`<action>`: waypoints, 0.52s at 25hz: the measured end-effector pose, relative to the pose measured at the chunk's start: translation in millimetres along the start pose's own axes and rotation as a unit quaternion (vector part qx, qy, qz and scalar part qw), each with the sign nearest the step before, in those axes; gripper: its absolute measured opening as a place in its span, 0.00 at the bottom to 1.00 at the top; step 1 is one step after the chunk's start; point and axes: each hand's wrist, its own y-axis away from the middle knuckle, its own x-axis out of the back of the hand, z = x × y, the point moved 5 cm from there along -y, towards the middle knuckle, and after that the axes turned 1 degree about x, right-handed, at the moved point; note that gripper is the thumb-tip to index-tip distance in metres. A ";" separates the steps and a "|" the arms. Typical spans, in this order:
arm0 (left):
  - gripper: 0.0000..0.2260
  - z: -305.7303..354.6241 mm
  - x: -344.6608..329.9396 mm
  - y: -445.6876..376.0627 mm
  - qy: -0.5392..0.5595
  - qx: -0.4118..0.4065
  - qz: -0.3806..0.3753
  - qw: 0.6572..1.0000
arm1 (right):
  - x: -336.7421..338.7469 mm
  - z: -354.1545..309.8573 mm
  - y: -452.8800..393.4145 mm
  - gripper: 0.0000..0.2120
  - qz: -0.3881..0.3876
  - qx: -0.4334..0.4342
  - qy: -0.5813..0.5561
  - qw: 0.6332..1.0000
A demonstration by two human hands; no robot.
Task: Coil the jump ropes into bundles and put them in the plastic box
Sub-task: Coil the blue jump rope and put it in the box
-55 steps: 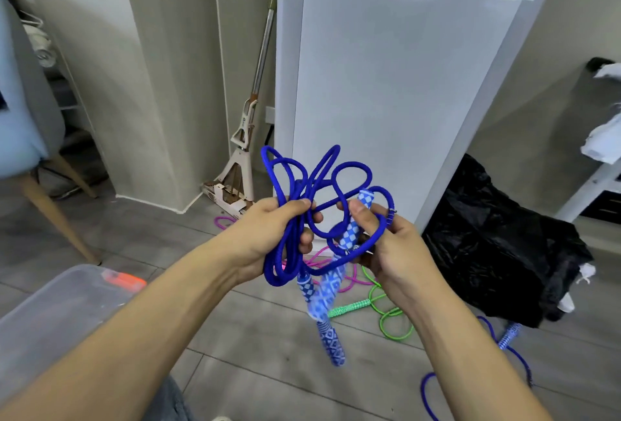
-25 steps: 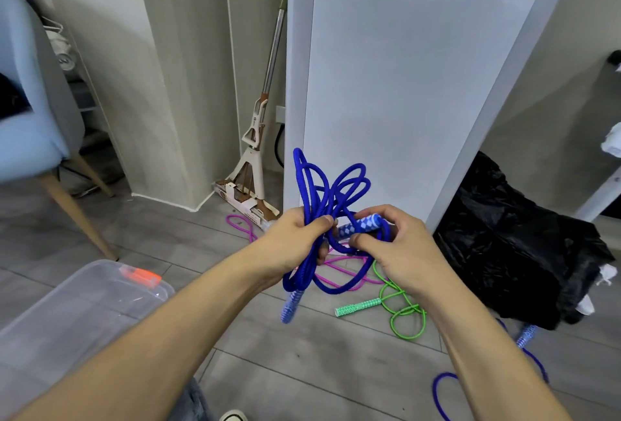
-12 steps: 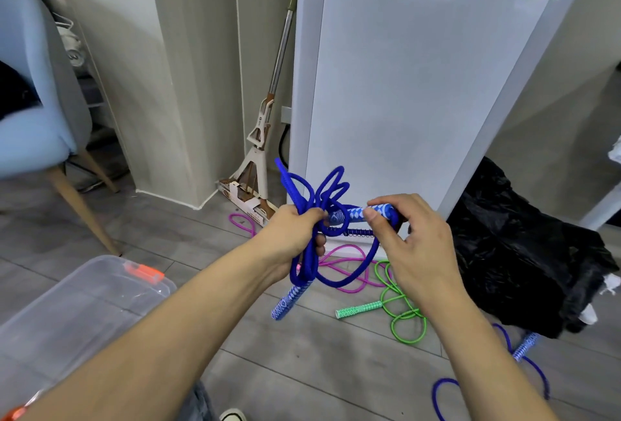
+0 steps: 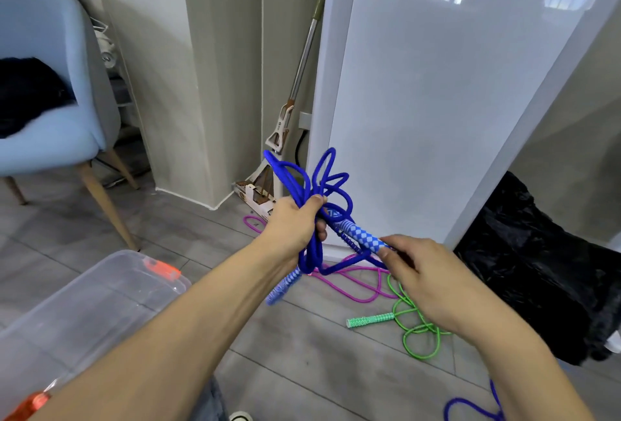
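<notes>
Home: armchair (image 4: 50,91), mop (image 4: 285,124)

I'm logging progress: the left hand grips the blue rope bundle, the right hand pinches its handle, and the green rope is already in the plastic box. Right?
Not quite. The head view shows the green rope lying loose on the floor, not in the plastic box. The rest holds: the left hand grips the blue rope bundle and the right hand pinches its handle.

The person is wearing nothing on either arm: no sleeves are showing, and no watch, band or ring is showing. The left hand (image 4: 293,223) and the right hand (image 4: 426,281) are both bare. Near the bottom edge, a bit of grey trouser leg (image 4: 208,404) is peeking out, with a pale shoe tip (image 4: 240,416) beside it.
</notes>
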 end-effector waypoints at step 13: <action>0.12 -9.7 -21.9 17.9 -0.148 -0.039 -0.140 0.978 | -17.0 1.6 -4.3 0.12 0.013 -0.138 -0.089 0.986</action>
